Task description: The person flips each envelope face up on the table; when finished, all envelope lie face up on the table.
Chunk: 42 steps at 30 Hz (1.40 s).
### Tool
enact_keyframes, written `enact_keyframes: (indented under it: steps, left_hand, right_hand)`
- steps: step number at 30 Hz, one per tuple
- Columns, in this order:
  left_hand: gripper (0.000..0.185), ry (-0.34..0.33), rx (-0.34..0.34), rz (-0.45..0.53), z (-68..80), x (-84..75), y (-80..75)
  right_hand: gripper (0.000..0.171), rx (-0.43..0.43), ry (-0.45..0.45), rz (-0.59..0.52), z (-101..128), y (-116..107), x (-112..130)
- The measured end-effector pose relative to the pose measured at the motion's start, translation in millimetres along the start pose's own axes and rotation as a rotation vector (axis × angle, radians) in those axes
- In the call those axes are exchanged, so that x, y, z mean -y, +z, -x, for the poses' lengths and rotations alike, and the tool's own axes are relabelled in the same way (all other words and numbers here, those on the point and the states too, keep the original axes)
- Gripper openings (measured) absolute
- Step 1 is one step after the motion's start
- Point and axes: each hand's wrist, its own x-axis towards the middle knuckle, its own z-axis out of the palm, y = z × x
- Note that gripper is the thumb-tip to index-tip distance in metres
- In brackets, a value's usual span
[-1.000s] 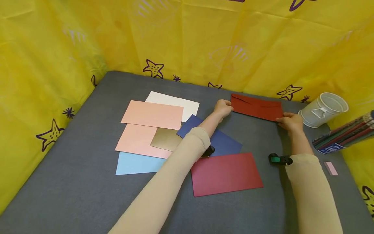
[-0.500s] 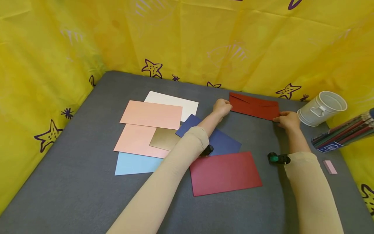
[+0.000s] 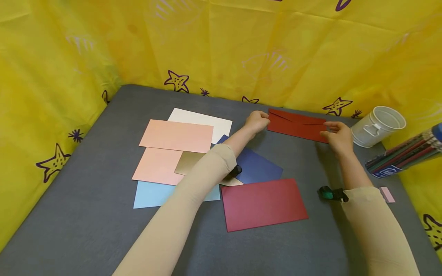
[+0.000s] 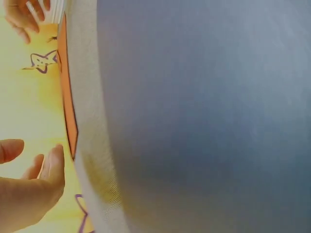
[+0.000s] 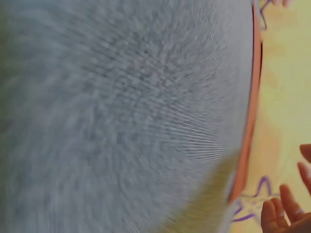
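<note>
A red envelope (image 3: 297, 128) lies flap side up near the back edge of the grey table. My left hand (image 3: 257, 122) is at its left end, and my right hand (image 3: 340, 138) overlaps its right end in the head view. In the left wrist view, the thumb and fingers of the left hand (image 4: 36, 196) are spread apart with nothing between them, beside the orange-looking envelope (image 4: 69, 107). The right wrist view has the right hand (image 5: 284, 211) with loosely extended fingers, off the end of the envelope (image 5: 250, 102).
Left of centre, peach (image 3: 177, 136), white (image 3: 207, 120), gold (image 3: 186, 163), light blue (image 3: 152, 194) and dark blue (image 3: 260, 166) envelopes overlap. A maroon envelope (image 3: 265, 205) lies in front. To the right are a white metal can (image 3: 378, 128), a pencil holder (image 3: 390, 168) and a pink eraser (image 3: 387, 194).
Both hands have loosened from the red envelope's ends. The left hand has drawn slightly left, and the right hand's fingers have spread. The envelope stays at the back edge.
</note>
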Motion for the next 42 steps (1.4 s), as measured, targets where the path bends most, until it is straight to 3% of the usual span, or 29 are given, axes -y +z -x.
enact_keyframes:
  steps: [3,9,14,19,24,30,34,42]
  left_hand:
    - [0.039,0.065,0.09,-0.01,3.6,-3.5,-4.8]
    - [0.036,0.189,0.305,-0.063,13.9,-4.9,-11.1]
    - [0.037,0.24,0.498,-0.163,30.1,-3.0,-16.4]
    - [0.037,0.27,0.624,-0.274,50.6,-0.3,-16.2]
    - [0.035,0.292,0.701,-0.397,72.3,9.1,-14.2]
    - [0.034,0.312,0.764,-0.487,89.8,28.0,-14.2]
    - [0.038,0.32,0.793,-0.536,93.0,36.8,-15.7]
    - [0.038,0.359,0.855,-0.614,89.5,46.8,-14.8]
  right_hand:
    - [0.049,0.024,-0.093,0.018,11.4,-1.8,9.1]
    - [0.048,0.191,-0.235,0.034,31.4,-3.0,23.1]
    - [0.047,0.338,-0.281,0.112,42.3,0.9,28.7]
    - [0.045,0.492,-0.348,0.166,52.5,7.6,26.9]
    - [0.043,0.604,-0.43,0.17,64.8,15.3,18.1]
    - [0.044,0.724,-0.458,0.178,74.8,23.2,3.3]
    - [0.043,0.758,-0.467,0.18,77.3,28.8,-3.7]
    - [0.048,0.746,-0.533,0.22,81.6,34.2,-9.9]
